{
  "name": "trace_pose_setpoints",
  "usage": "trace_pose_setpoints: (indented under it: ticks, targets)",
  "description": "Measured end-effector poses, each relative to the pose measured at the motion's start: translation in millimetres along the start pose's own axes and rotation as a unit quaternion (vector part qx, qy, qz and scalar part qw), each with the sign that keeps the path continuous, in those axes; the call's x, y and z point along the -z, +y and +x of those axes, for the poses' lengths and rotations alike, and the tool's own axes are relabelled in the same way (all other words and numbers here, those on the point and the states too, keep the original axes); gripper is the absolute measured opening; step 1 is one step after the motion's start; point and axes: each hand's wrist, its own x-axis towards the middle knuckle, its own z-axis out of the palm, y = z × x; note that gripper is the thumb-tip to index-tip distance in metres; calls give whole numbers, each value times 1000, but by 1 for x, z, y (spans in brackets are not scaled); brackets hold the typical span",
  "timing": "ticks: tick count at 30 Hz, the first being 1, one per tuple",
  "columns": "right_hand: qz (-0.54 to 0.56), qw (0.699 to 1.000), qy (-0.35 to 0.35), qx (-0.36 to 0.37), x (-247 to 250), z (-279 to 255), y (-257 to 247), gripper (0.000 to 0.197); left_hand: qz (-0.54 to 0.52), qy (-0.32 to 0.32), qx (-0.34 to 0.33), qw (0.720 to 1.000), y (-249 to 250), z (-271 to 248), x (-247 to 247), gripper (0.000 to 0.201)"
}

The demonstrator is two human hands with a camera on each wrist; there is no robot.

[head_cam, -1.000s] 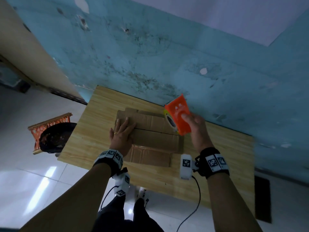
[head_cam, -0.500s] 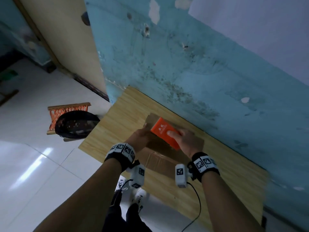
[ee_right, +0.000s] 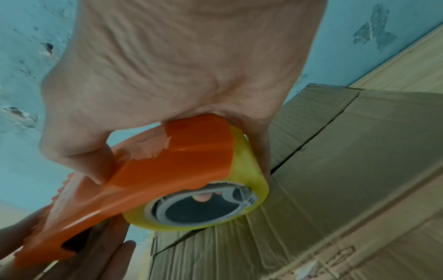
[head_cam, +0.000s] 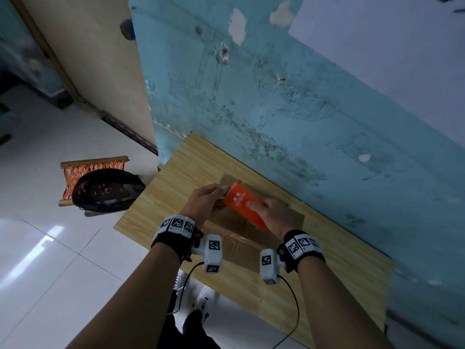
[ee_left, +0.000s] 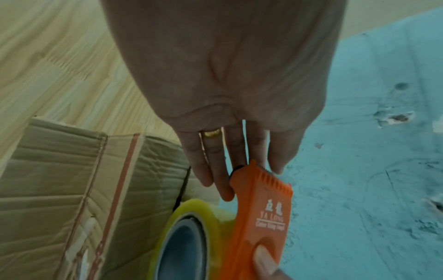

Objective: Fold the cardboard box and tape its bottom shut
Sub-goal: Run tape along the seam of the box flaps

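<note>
Starting with the head view: my right hand grips the orange dispenser over the box, which lies flat on the bench. My left hand is at the dispenser's toothed end, fingers curled in; I can't tell from here if it has tape.

Left wrist view: left fingers reach straight down along the blade edge, touching the dispenser beside the yellowish roll. No pulled tape end shows clearly. Flap seam is unsealed.

Right wrist view: right hand is wrapped round the dispenser and roll, just above the box, with a dark open gap between panels.

My read: box is not erected and no new tape is on it; folding and sealing are all left.
</note>
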Motion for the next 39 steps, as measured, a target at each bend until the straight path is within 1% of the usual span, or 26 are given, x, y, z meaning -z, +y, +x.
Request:
trace_pose_setpoints:
  ticks: [5, 8, 12, 17, 19, 21, 22, 25, 27, 29, 31, 33, 37, 39]
  targets:
    - [-5, 1000, 10, -4, -5, 2, 3, 30, -7, 1, 17, 1000, -1, 3, 3, 29]
    - [-1, 1000, 18, -10, -8, 2, 4, 20, 4, 7, 13, 1000, -4, 6, 5, 25]
    - [2, 1000, 17, -12, -9, 3, 7, 20, 31, 24, 11, 999, -4, 8, 5, 25]
    - [1, 1000, 14, -16, -10, 6, 10, 25, 64, 48, -2, 997, -7, 8, 2, 33]
    - [1, 1000, 14, -15, -10, 5, 8, 32, 60, 52, -1, 997, -8, 7, 1, 35]
    - [-3, 1000, 13, -14, -9, 5, 7, 41, 30, 56, 16, 998, -7, 5, 0, 40]
    - [-4, 1000, 11, -14, -9, 5, 7, 43, 19, 57, 21, 998, -7, 5, 0, 42]
    - [-11, 1000, 14, -15, -9, 7, 8, 34, 26, 61, 21, 998, -7, 6, 1, 36]
    - [-18, 1000, 13, -13, -8, 9, 9, 36, 21, 63, 31, 997, -5, 8, 0, 32]
    - [-16, 1000, 9, -15, -8, 8, 8, 33, 24, 57, 43, 997, -1, 9, 0, 30]
    - [-7, 1000, 4, -24, -7, 9, 8, 29, 37, 49, 46, 997, 3, 11, -1, 27]
    - [-9, 1000, 1, -28, -7, 10, 8, 34, 57, 49, 43, 996, 5, 13, -2, 25]
    - [-1, 1000, 1, -24, -8, 11, 7, 26, 123, 64, 26, 990, 4, 21, -4, 24]
    - [-2, 1000, 4, -19, -9, 13, 6, 27, 160, 79, 13, 984, 1, 22, -5, 24]
